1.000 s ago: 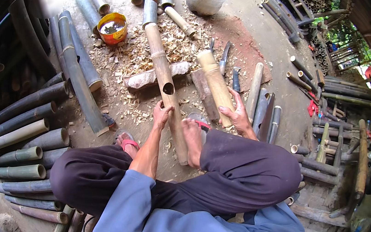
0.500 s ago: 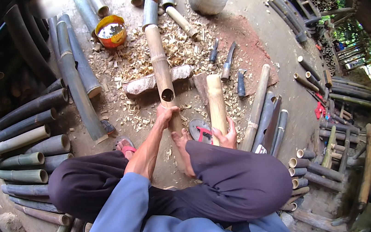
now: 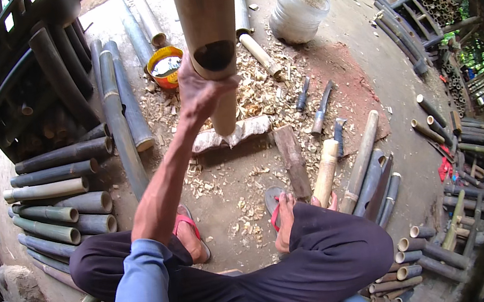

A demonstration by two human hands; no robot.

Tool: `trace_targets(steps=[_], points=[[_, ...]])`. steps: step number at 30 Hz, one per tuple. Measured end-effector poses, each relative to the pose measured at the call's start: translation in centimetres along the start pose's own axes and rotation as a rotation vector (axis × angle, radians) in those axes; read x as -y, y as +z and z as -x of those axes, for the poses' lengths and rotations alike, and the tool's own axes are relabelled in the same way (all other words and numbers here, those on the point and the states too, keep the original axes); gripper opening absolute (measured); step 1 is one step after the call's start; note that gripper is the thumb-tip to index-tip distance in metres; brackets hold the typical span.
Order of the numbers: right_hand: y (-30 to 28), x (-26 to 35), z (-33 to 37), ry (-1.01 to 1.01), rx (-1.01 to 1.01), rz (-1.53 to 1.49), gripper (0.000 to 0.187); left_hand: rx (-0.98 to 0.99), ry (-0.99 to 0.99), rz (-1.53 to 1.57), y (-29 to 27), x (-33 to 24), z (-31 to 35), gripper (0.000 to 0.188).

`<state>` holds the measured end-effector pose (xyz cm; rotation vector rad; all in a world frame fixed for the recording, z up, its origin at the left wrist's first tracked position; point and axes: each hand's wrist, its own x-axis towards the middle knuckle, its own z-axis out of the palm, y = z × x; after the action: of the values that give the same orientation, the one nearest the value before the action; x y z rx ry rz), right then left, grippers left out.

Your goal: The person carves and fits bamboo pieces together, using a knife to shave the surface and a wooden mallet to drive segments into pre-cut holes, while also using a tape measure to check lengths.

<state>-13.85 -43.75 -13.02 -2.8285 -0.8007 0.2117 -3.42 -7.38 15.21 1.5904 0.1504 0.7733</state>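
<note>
My left hand [image 3: 201,89] grips a bamboo tube [image 3: 205,16] that has a dark round hole in its side. The tube is raised steeply off the ground, its lower end above a pale wood block [image 3: 231,133]. Low on the right, fingers of my right hand [image 3: 333,201] wrap the near end of a pale wooden cylinder [image 3: 326,171]; my knee hides part of that hand. Beside the cylinder lies a brown wooden plank [image 3: 292,160]. Farther off are hand tools with blades, among them a knife-like one [image 3: 322,108] and a dark-handled one [image 3: 338,134].
Wood shavings [image 3: 259,91] cover the ground ahead. A yellow-red tub [image 3: 164,76] and a cut plastic container [image 3: 299,11] stand at the back. Bamboo tubes [image 3: 63,171] are stacked on the left; more bamboo lengths [image 3: 364,160] lie by my right knee. My sandalled feet are in front.
My left hand has lifted the bamboo tube up and away from the block and my foot. My right foot has moved right into its sandal. The pale cylinder now tilts more.
</note>
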Motion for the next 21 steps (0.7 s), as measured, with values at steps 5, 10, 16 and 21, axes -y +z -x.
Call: trace_targets(steps=[5,10,16,21], points=[[-0.2,-0.4,-1.0,-0.004,0.030,-0.041,0.049,0.003,0.007,0.020,-0.5,1.7,-2.3,0.056],[0.0,-0.8,-1.0,0.002,0.063,-0.101,0.049,0.005,-0.019,-0.026,0.2,5.6,-1.7,0.058],[-0.4,-0.6,-0.4,0.028,0.103,-0.172,0.051,-0.008,-0.038,0.082,0.4,6.8,-2.4,0.056],[-3.0,-1.3,0.2,0.171,0.069,-0.389,0.052,0.096,-0.123,-0.067,0.1,3.2,-2.6,0.061]])
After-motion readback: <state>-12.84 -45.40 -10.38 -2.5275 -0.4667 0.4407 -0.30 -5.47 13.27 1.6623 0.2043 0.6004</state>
